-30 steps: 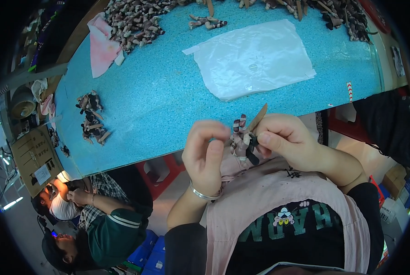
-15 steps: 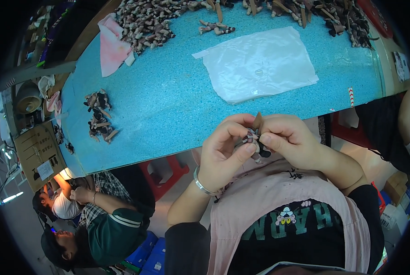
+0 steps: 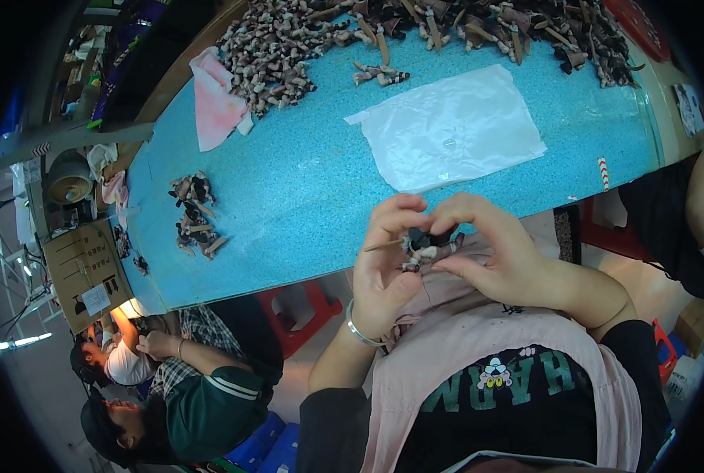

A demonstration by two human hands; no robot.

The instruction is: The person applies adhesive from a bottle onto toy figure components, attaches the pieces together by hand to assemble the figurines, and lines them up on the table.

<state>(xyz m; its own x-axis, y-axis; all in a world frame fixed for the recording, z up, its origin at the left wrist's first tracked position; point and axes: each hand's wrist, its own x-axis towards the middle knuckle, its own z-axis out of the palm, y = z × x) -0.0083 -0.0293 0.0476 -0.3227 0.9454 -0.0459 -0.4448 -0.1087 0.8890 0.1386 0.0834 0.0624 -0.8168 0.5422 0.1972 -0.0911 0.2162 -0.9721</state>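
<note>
A small figurine point(image 3: 429, 254) in pale, dark and reddish-brown colours is between my two hands, above my lap near the table's front edge. A flat brown strip point(image 3: 382, 246) sticks out from it toward my left palm. My right hand point(image 3: 497, 248) pinches the figurine with thumb and forefinger from the right. On the other side, my left hand point(image 3: 385, 264) curls around its left end, thumb below and fingers above. The figurine lies sideways, and its fine details are too small to make out.
A translucent white sheet point(image 3: 454, 130) lies on the blue table point(image 3: 289, 197). Heaps of figurine parts point(image 3: 273, 59) line the far edge beside a pink cloth point(image 3: 216, 102). A few figurines point(image 3: 196, 217) lie at left. A co-worker point(image 3: 210, 402) sits beyond a red stool point(image 3: 308, 315).
The figurine has been turned from upright to sideways, its brown strip now pointing left instead of up. My left thumb and fingers have spread wider. The whole view has shifted slightly.
</note>
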